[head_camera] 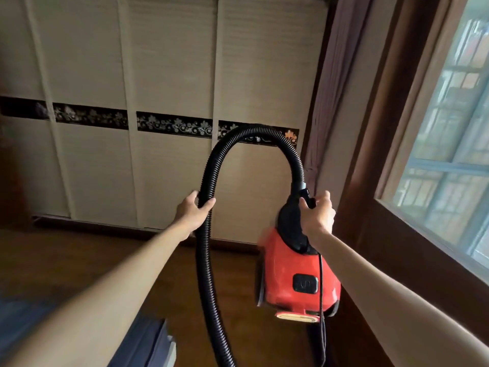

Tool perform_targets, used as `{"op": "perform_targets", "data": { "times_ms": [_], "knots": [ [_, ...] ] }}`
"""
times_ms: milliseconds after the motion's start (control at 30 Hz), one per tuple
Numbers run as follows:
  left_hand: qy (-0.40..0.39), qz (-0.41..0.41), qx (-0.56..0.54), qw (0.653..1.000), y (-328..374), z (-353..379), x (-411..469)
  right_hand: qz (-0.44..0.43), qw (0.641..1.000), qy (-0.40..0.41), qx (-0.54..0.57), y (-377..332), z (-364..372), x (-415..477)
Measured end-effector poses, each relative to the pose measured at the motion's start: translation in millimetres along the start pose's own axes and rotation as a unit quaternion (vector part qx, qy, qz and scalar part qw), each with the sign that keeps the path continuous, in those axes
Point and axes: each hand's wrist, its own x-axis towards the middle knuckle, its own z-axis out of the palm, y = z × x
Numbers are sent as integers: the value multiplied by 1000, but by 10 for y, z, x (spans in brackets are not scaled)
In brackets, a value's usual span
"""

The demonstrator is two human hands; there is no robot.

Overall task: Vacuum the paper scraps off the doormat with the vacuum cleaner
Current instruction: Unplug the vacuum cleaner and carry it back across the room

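Right hand (316,214) grips vacuum cleaner (296,274) handle; left hand (194,209) holds hose (209,181).

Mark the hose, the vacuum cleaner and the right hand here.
hose (202,247): head view, ribbed left run of the loop.
vacuum cleaner (283,263): head view, red side of the casing.
right hand (317,215): head view, back of the hand.

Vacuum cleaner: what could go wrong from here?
The red vacuum cleaner hangs from the right hand alone, close to the window sill; a swing could knock it.
The cord dangles below it and may snag.
The left hand grips only the hose; its far end, out of view, could drag.
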Motion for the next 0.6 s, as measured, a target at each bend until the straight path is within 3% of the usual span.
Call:
{"op": "perform_targets", "data": {
  "times_ms": [333, 600],
  "knots": [
    [44, 6, 5, 999, 171, 974, 1351, -11, 999, -33, 24, 306, 782, 1652],
    [102, -42, -17, 994, 112, 1528, 2296, -58, 994, -88, 17, 424, 1613, 2847]
  ]
}}
